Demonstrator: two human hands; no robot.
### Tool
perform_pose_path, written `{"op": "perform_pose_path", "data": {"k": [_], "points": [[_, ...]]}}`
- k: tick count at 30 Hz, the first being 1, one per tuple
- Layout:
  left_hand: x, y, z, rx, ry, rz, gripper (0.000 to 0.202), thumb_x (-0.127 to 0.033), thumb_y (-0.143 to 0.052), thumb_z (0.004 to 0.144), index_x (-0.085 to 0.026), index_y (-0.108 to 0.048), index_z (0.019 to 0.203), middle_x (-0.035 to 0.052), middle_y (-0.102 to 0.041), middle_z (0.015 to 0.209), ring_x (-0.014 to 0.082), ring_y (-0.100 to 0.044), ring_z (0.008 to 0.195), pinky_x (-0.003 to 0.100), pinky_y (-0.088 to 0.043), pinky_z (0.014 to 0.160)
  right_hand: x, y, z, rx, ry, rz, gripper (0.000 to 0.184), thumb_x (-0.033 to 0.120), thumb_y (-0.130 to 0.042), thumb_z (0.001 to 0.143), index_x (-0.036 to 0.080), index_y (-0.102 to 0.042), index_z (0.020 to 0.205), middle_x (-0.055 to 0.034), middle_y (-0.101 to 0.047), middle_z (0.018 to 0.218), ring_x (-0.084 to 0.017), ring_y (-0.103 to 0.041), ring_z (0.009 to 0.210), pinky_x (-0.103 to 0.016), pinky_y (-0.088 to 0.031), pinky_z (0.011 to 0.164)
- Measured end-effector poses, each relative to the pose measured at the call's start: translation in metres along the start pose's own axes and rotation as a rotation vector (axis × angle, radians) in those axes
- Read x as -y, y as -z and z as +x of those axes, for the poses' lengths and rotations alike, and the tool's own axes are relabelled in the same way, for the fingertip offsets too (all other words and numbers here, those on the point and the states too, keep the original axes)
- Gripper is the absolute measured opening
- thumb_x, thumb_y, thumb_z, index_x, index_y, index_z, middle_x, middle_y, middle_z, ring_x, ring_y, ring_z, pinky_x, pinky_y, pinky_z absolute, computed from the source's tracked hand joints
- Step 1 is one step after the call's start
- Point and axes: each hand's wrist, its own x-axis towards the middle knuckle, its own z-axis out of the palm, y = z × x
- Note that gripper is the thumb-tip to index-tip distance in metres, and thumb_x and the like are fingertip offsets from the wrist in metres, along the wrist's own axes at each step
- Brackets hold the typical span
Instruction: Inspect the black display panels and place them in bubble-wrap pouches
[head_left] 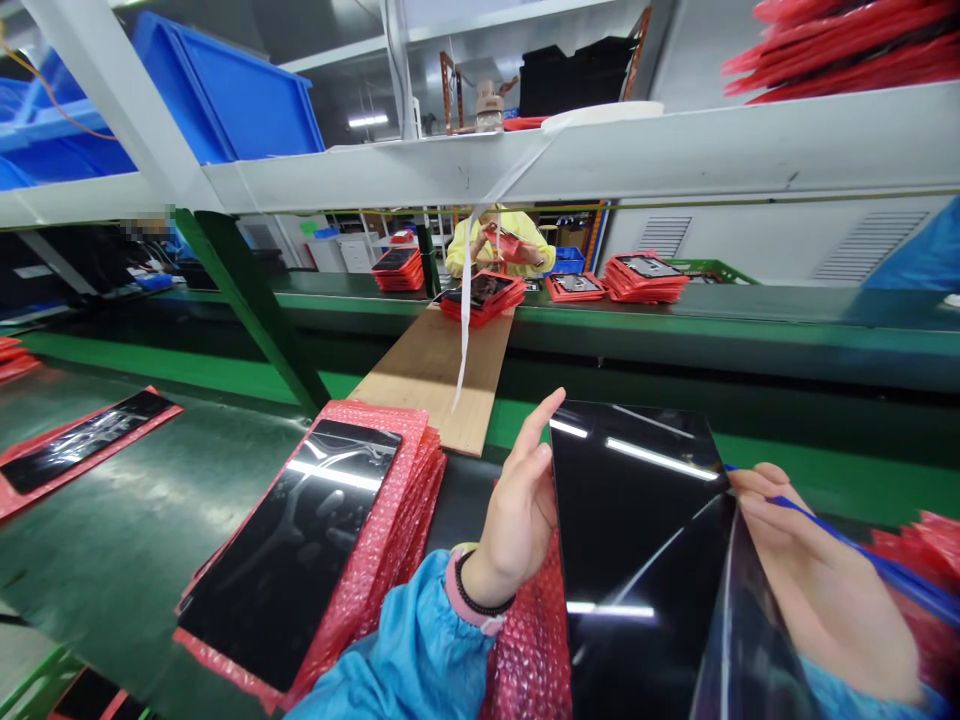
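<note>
A glossy black screen panel (pixel 637 520) stands tilted up before me, reflecting the ceiling lights. My left hand (pixel 517 520) grips its left edge, index finger stretched up along the side. At the upper right edge, my right hand (pixel 817 570) pinches a clear film (pixel 750 640) that is partly lifted and folded back from the glass. A thin blue strip or stick (pixel 862 560) runs beneath those fingers; its kind cannot be made out. Left of my hands, another black screen panel (pixel 292 540) lies on a stack of red bubble-wrap sleeves (pixel 405 500).
Beyond a wooden board (pixel 427 375), a person in yellow (pixel 499 245) handles a red-wrapped item. Stacks of red sleeves (pixel 645 277) line the far bench. A green post (pixel 251 315) and an overhead shelf (pixel 525 165) stand ahead. A white ribbon (pixel 466 290) dangles from the shelf.
</note>
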Motion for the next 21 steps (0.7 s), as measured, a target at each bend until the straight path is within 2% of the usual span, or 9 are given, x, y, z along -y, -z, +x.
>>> {"op": "perform_pose_path", "data": {"k": [2,4,8,12,15,18,21], "points": [[0.001,0.001,-0.001,0.014,-0.023,0.006,0.042,-0.022,-0.042,0.092,-0.022,-0.054,0.132,-0.0022,-0.050,0.144,0.0179,-0.022,0.145,0.032,-0.017,0.119,0.000,-0.004,-0.002,-0.177,-0.085,-0.015,0.060,0.005,-0.077,0.024,0.025,-0.065,0.079,0.0036,-0.059,0.078,-0.010,-0.059,0.070,-0.007,-0.056,0.056],[0.002,0.002,-0.001,0.030,-0.079,0.024,0.042,-0.021,-0.041,0.092,-0.022,-0.055,0.132,-0.0014,-0.051,0.144,0.0183,-0.025,0.144,0.033,-0.017,0.119,0.000,-0.008,-0.006,-0.254,-0.081,-0.040,0.066,0.006,-0.078,0.020,0.027,-0.066,0.081,0.0030,-0.061,0.082,-0.011,-0.060,0.077,-0.006,-0.054,0.056],[0.006,0.007,-0.005,0.056,-0.163,0.115,0.042,-0.021,-0.039,0.094,-0.025,-0.055,0.132,-0.0040,-0.045,0.148,0.0178,-0.021,0.145,0.033,-0.012,0.120,-0.005,-0.003,-0.009,-0.138,0.050,-0.064,0.055,0.012,-0.083,0.026,0.027,-0.065,0.075,0.0032,-0.060,0.077,-0.010,-0.058,0.071,-0.009,-0.052,0.057],[0.008,0.009,-0.015,0.076,-0.191,0.228,0.041,-0.027,-0.035,0.098,-0.032,-0.049,0.137,-0.0084,-0.038,0.152,0.0167,-0.019,0.145,0.031,-0.014,0.119,-0.012,0.012,-0.004,0.027,0.294,-0.084,0.044,0.014,-0.083,0.038,0.027,-0.064,0.075,0.0031,-0.058,0.071,-0.010,-0.054,0.073,-0.011,-0.049,0.067],[0.010,0.011,-0.023,0.131,-0.287,0.298,0.043,-0.032,-0.037,0.098,-0.034,-0.042,0.141,-0.0076,-0.035,0.153,0.0172,-0.021,0.145,0.029,-0.017,0.119,-0.016,0.019,0.000,0.095,0.442,-0.101,0.041,0.014,-0.080,0.042,0.028,-0.064,0.078,0.0023,-0.053,0.063,-0.013,-0.047,0.065,-0.016,-0.044,0.055],[0.012,0.014,-0.030,0.200,-0.354,0.350,0.050,-0.036,-0.040,0.097,-0.033,-0.033,0.146,-0.0041,-0.030,0.156,0.0208,-0.023,0.144,0.033,-0.018,0.119,-0.017,0.019,0.001,0.110,0.505,-0.101,0.037,0.014,-0.077,0.045,0.028,-0.061,0.075,0.0019,-0.045,0.059,-0.015,-0.039,0.060,-0.023,-0.034,0.048],[0.017,0.019,-0.034,0.237,-0.285,0.335,0.064,-0.046,-0.044,0.094,-0.029,-0.021,0.151,0.0001,-0.023,0.159,0.0261,-0.020,0.145,0.041,-0.014,0.120,-0.018,0.019,0.001,0.067,0.570,-0.120,0.036,0.014,-0.074,0.046,0.030,-0.058,0.075,0.0013,-0.039,0.057,-0.019,-0.040,0.064,-0.030,-0.035,0.057]]}}
